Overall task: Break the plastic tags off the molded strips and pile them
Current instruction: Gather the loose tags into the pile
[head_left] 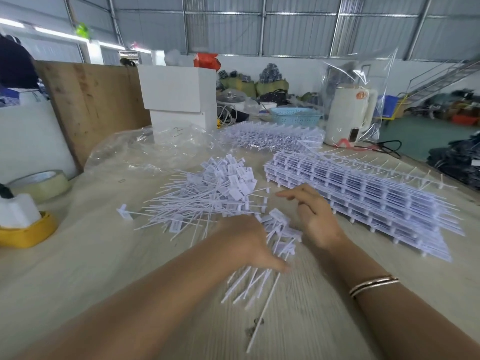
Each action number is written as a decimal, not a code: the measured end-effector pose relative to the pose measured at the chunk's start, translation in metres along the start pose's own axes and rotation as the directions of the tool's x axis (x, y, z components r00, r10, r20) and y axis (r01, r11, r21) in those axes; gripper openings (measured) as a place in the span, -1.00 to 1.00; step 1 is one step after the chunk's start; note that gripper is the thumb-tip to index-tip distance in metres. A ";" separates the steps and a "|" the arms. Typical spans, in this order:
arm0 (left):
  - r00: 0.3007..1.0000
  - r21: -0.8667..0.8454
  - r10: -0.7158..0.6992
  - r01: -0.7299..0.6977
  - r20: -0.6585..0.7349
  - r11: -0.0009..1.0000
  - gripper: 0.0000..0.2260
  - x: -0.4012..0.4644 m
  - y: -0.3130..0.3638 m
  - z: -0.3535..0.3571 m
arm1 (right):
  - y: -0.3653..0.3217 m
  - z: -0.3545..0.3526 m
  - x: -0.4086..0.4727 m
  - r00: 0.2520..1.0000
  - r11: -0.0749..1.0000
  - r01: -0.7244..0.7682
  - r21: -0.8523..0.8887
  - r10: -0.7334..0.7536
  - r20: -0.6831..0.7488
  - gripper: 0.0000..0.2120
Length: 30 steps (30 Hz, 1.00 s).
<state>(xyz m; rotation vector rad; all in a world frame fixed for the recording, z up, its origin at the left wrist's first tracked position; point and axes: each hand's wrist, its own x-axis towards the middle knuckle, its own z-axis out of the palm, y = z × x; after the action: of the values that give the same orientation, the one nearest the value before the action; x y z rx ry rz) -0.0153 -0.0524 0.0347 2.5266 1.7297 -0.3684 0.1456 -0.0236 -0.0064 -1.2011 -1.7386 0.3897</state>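
Centre frame, on table (78,268): loose tags (279,239) between both hands, stems toward viewer; left hand (249,245) gripping them, right hand (315,216) relaxed, empty; pile (215,193) beyond.

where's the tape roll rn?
Head view, far left: the tape roll lies flat on the table, behind the yellow holder and left of the loose tag pile.
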 end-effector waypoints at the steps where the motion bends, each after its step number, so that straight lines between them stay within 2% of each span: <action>1: 1.000 0.006 0.004 -0.004 0.020 1.000 -0.45 -0.002 0.001 -0.002 | 0.002 -0.001 0.000 0.999 0.999 -0.022 0.027 0.023 -0.040 -0.58; 4: 0.998 0.025 0.057 -0.058 0.024 0.998 -0.65 -0.006 0.003 -0.003 | 0.009 -0.005 0.003 0.987 0.993 -0.094 0.068 0.102 -0.125 -0.61; 6: 0.998 0.067 0.057 -0.055 -0.023 0.996 -0.86 -0.007 0.006 0.004 | 0.011 -0.008 0.005 0.974 0.985 -0.131 0.110 0.148 -0.169 -0.62; 9: 0.988 0.039 0.004 0.002 -0.153 0.999 -0.68 -0.009 0.008 0.020 | 0.013 -0.010 0.005 0.962 0.981 -0.135 0.143 0.164 -0.220 -0.63; 11: 0.967 -0.054 0.024 -0.039 -0.255 0.998 -0.61 -0.011 0.000 0.024 | 0.016 -0.012 0.006 0.944 0.973 -0.148 0.178 0.192 -0.267 -0.65; 14: 0.920 -0.118 0.121 -0.177 -0.373 0.977 -0.78 -0.016 -0.024 0.020 | 0.024 -0.015 0.008 0.915 0.958 -0.179 0.223 0.246 -0.321 -0.62; 16: 0.857 -0.088 0.157 -0.228 -0.490 0.970 -0.76 -0.013 -0.045 0.007 | 0.029 -0.017 0.009 0.906 0.953 -0.185 0.241 0.260 -0.333 -0.57; 17: 0.831 -0.081 0.142 -0.219 -0.539 0.972 -0.70 -0.009 -0.057 -0.001 | 0.029 -0.017 0.009 0.907 0.953 -0.183 0.241 0.258 -0.333 -0.56; 19: 0.780 -0.131 0.075 -0.198 -0.622 0.971 -0.74 0.002 -0.083 -0.022 | 0.029 -0.016 0.011 0.914 0.960 -0.179 0.215 0.243 -0.323 -0.59; 21: 0.747 -0.245 0.012 -0.233 -0.665 0.941 -0.77 0.013 -0.106 -0.039 | 0.027 -0.014 0.012 0.925 0.969 -0.165 0.183 0.217 -0.311 -0.61; 23: 0.726 -0.252 -0.005 -0.233 -0.687 0.939 -0.71 0.027 -0.124 -0.047 | 0.025 -0.013 0.012 0.933 0.976 -0.149 0.159 0.192 -0.304 -0.62; 25: 0.745 -0.187 -0.007 -0.157 -0.667 0.970 -0.69 0.042 -0.139 -0.045 | 0.024 -0.012 0.012 0.937 0.977 -0.151 0.148 0.189 -0.293 -0.62; 26: 0.784 -0.164 -0.004 -0.124 -0.620 0.979 -0.68 0.049 -0.145 -0.040 | 0.024 -0.012 0.012 0.939 0.977 -0.156 0.147 0.193 -0.283 -0.62; 28: 0.894 -0.096 0.028 -0.079 -0.446 0.992 -0.63 0.063 -0.151 -0.021 | 0.022 -0.011 0.011 0.944 0.976 -0.166 0.139 0.198 -0.264 -0.62; 30: 0.957 -0.074 0.026 -0.049 -0.289 0.996 -0.56 0.073 -0.150 0.000 | 0.020 -0.010 0.011 0.945 0.978 -0.171 0.120 0.197 -0.260 -0.61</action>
<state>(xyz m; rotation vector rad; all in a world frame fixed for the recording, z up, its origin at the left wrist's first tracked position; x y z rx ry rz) -0.1292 0.0698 0.0312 2.6570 1.7401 0.0763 0.1640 -0.0069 -0.0100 -1.2872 -1.3640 0.3945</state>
